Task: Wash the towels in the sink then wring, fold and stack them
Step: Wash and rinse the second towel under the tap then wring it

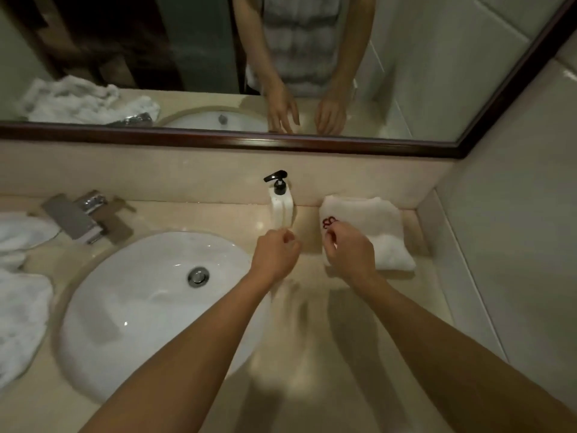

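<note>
towel (290, 323) blurred, hanging | left hand (274, 254) fingers curled, pinching it; right hand (349, 251) likewise

One head-worn wide-angle camera looks forward and steeply down, close over the desk (175, 214). Both forearms run in from the bottom edge toward the centre. The sink (150, 307) fills the lower left; the mirror (406, 73) spans the top, and straight lines bow near the frame's edges
</note>
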`<state>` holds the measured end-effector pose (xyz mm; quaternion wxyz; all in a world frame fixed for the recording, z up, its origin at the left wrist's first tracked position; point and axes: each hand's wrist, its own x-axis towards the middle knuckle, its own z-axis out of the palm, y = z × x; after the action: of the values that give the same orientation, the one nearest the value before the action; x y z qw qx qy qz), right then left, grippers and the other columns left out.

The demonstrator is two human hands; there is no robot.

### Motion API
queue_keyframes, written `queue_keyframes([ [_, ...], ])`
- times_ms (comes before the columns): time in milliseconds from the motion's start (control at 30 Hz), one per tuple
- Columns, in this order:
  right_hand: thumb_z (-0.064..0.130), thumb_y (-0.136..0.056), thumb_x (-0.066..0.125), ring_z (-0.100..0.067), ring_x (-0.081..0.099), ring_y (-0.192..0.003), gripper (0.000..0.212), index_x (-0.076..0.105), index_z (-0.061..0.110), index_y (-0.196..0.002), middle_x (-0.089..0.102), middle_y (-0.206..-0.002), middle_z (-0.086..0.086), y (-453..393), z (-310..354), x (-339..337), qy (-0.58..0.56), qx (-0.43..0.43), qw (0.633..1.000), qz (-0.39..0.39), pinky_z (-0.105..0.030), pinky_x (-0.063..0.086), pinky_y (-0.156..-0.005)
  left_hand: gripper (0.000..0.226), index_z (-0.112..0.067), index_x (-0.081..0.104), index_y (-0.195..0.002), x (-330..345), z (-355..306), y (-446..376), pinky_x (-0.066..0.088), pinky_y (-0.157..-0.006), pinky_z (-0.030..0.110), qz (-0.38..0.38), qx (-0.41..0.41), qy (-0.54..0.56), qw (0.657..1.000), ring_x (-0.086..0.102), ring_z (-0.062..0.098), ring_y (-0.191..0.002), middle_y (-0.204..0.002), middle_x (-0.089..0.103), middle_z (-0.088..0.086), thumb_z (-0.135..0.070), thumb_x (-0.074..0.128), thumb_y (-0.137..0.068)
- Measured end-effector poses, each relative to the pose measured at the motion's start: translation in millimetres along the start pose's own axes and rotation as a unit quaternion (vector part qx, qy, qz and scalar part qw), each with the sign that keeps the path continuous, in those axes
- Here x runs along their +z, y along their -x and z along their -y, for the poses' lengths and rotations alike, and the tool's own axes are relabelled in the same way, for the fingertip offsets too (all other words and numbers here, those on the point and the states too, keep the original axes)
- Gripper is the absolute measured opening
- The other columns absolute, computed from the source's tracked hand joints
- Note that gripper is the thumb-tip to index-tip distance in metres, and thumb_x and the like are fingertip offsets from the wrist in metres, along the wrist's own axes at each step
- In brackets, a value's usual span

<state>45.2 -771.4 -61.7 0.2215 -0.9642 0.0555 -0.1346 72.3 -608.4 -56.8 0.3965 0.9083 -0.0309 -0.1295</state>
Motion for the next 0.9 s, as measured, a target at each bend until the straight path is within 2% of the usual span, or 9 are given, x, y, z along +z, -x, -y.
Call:
queue_keyframes([
  [167,0.017,-0.093,0.057,-0.023,0.049,-0.066,0.016,0.057,0.009,-0.080,0.054,-0.075,-0.004,39,80,16,0.017,-0.020,0.999,0.047,-0.034,0.039,-0.059,0.029,-0.011,0.069,-0.111,-63,61,49,0.042,-0.087,0.026,-0.050,0.023,-0.002,0.998,0.060,0.021,-0.105,-0.111,0.068,0.005,-0.031,0.059,-0.093],
  [300,0.013,-0.086,0.059,-0.025,0.050,-0.060,0.013,0.059,0.007,-0.075,0.056,-0.069,-0.008,76,158,41,0.013,-0.070,0.995,0.067,-0.037,0.044,-0.053,0.022,-0.014,0.070,-0.101,-120,125,102,0.049,-0.086,0.034,-0.129,0.025,-0.010,0.991,0.059,0.021,-0.098,-0.103,0.068,0.003,-0.031,0.058,-0.092],
  [367,0.013,-0.084,0.059,-0.026,0.052,-0.057,0.012,0.061,0.007,-0.074,0.058,-0.067,-0.007,93,197,56,0.009,-0.097,0.993,0.071,-0.041,0.047,-0.052,0.018,-0.015,0.070,-0.095,-146,157,129,0.050,-0.084,0.035,-0.145,0.008,-0.005,0.989,0.059,0.020,-0.096,-0.099,0.067,0.001,-0.029,0.058,-0.091],
  [533,0.016,-0.089,0.056,-0.027,0.059,-0.071,0.015,0.066,0.007,-0.084,0.065,-0.080,-0.006,122,293,88,-0.016,-0.139,0.983,0.121,-0.031,0.037,-0.058,0.017,-0.019,0.069,-0.094,-202,228,180,0.048,-0.085,0.031,-0.172,-0.056,-0.004,0.984,0.059,0.017,-0.095,-0.099,0.066,-0.003,-0.032,0.058,-0.091],
  [700,0.016,-0.085,0.055,-0.028,0.055,-0.069,0.011,0.061,0.011,-0.077,0.063,-0.074,-0.005,119,370,114,-0.054,-0.142,0.974,0.169,-0.033,0.041,-0.058,0.021,-0.019,0.070,-0.096,-259,272,202,0.047,-0.080,0.028,-0.203,-0.107,-0.005,0.973,0.059,0.014,-0.094,-0.098,0.066,-0.007,-0.033,0.055,-0.092],
  [767,0.015,-0.083,0.058,-0.030,0.052,-0.066,0.014,0.058,0.008,-0.071,0.057,-0.067,-0.007,117,393,127,-0.062,-0.152,0.970,0.182,-0.034,0.037,-0.056,0.019,-0.020,0.069,-0.090,-277,289,203,0.047,-0.078,0.028,-0.214,-0.123,-0.012,0.969,0.060,0.014,-0.092,-0.095,0.067,-0.007,-0.033,0.055,-0.091],
  [833,0.014,-0.082,0.059,-0.030,0.044,-0.062,0.023,0.047,0.013,-0.062,0.043,-0.058,-0.003,114,410,142,-0.072,-0.160,0.966,0.189,-0.032,0.026,-0.050,0.019,-0.019,0.069,-0.089,-292,303,201,0.048,-0.078,0.030,-0.221,-0.142,-0.019,0.965,0.061,0.015,-0.092,-0.094,0.069,-0.006,-0.033,0.055,-0.090],
  [900,0.016,-0.082,0.061,-0.026,0.040,-0.063,0.032,0.039,0.018,-0.058,0.037,-0.057,0.001,109,426,158,-0.073,-0.170,0.962,0.203,-0.032,0.022,-0.051,0.021,-0.019,0.069,-0.091,-306,317,195,0.051,-0.081,0.033,-0.225,-0.155,-0.024,0.962,0.061,0.016,-0.095,-0.095,0.069,-0.006,-0.034,0.055,-0.090],
])
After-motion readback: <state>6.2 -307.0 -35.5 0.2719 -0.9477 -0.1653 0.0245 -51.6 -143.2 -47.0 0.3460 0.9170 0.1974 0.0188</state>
